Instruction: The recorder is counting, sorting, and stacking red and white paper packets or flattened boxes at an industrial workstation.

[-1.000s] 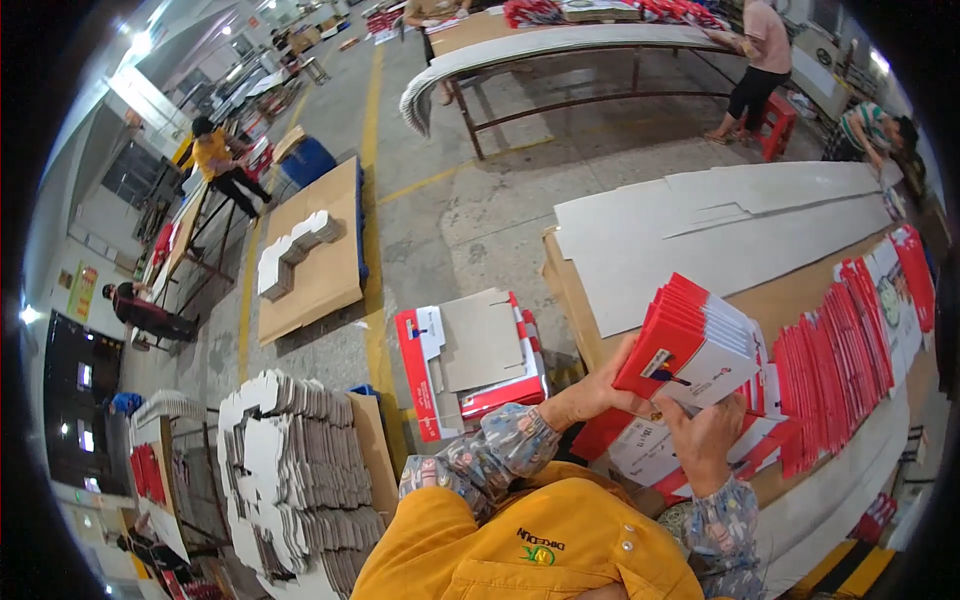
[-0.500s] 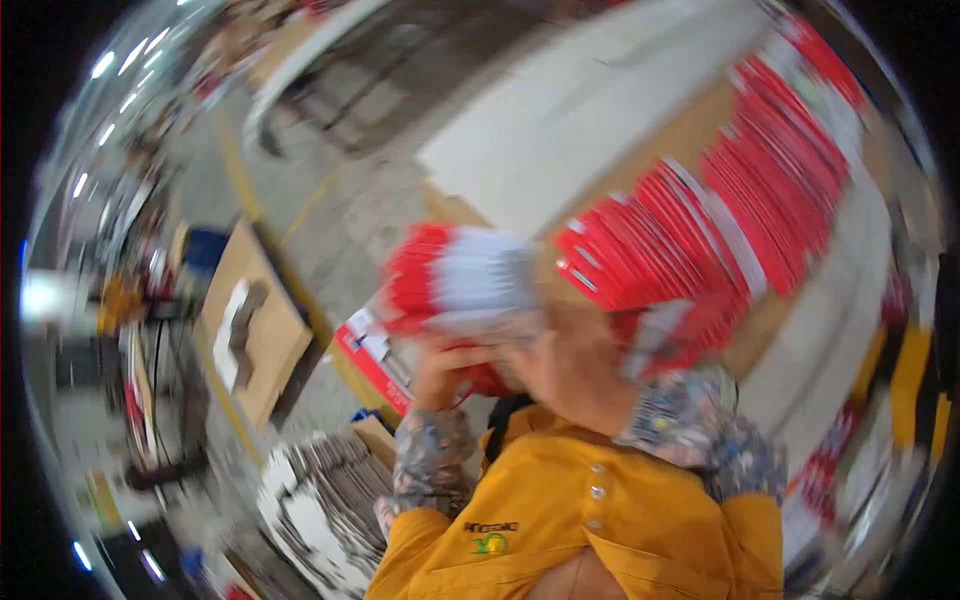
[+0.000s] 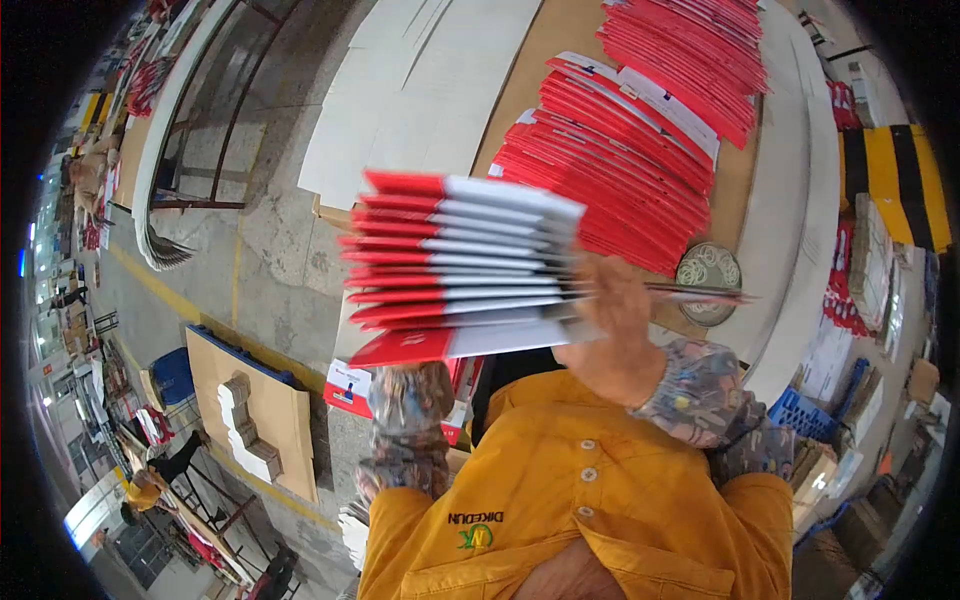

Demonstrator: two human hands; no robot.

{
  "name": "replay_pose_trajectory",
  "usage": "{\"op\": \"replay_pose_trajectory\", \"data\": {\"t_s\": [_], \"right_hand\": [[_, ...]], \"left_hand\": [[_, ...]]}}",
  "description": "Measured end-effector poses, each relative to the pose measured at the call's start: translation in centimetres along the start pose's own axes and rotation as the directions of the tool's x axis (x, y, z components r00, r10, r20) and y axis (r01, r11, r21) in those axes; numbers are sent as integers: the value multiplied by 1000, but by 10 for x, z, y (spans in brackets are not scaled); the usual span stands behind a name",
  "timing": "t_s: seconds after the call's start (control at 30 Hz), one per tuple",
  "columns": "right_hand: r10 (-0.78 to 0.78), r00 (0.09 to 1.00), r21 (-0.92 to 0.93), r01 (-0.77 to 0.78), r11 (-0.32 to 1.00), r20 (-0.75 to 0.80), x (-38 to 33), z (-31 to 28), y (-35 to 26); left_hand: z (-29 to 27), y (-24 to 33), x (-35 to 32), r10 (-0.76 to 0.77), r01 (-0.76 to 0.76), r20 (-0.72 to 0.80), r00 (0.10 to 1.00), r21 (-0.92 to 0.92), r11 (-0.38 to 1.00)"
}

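In front of my chest is a fanned bundle of red-and-white folded cards (image 3: 470, 270), its red ends to the left and white ends to the right. My right hand (image 3: 615, 325) is closed round the white end of the bundle. A thin flat piece (image 3: 705, 293) sticks out to the right past that hand, edge-on. The bundle hides my left hand; only the patterned left sleeve (image 3: 408, 425) shows, running up beneath the red ends, so its fingers cannot be seen.
Rows of red folded cards (image 3: 600, 185) lie on the table ahead, beside large white sheets (image 3: 410, 90). A round patterned tin (image 3: 708, 275) stands near the right hand. At left, a brown board (image 3: 285, 425) carries a white cardboard piece (image 3: 240, 430). A blue crate (image 3: 800, 415) sits at right.
The view has swung round, so the table rows now stand more directly ahead. The bundle is now fanned wide, covering my left hand, which showed under it before.
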State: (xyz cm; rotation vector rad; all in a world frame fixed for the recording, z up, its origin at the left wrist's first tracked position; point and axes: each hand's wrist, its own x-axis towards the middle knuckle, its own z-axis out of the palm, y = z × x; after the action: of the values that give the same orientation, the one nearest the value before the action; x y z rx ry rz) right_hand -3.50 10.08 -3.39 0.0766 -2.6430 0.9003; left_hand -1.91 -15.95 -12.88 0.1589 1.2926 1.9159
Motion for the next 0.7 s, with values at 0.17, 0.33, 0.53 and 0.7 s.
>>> {"op": "replay_pose_trajectory", "data": {"t_s": [0.17, 0.33, 0.53, 0.7], "right_hand": [[-58, 997, -170, 48, 984, -53, 16, 11, 7], [35, 999, -181, -34, 983, 4, 9, 47, 27], [47, 998, -257, -34, 966, 47, 1, 41, 37], [-27, 995, -212, 46, 976, 93, -1, 51, 54]], "left_hand": [[-54, 23, 110, 104, -104, 8, 995, 1, 995], [-49, 25, 153, 238, -239, 35, 971, 27, 971], [-14, 58, 155, 349, -348, 32, 937, -23, 937], [-24, 70, 143, 201, -245, 254, 946, 155, 957]]}}
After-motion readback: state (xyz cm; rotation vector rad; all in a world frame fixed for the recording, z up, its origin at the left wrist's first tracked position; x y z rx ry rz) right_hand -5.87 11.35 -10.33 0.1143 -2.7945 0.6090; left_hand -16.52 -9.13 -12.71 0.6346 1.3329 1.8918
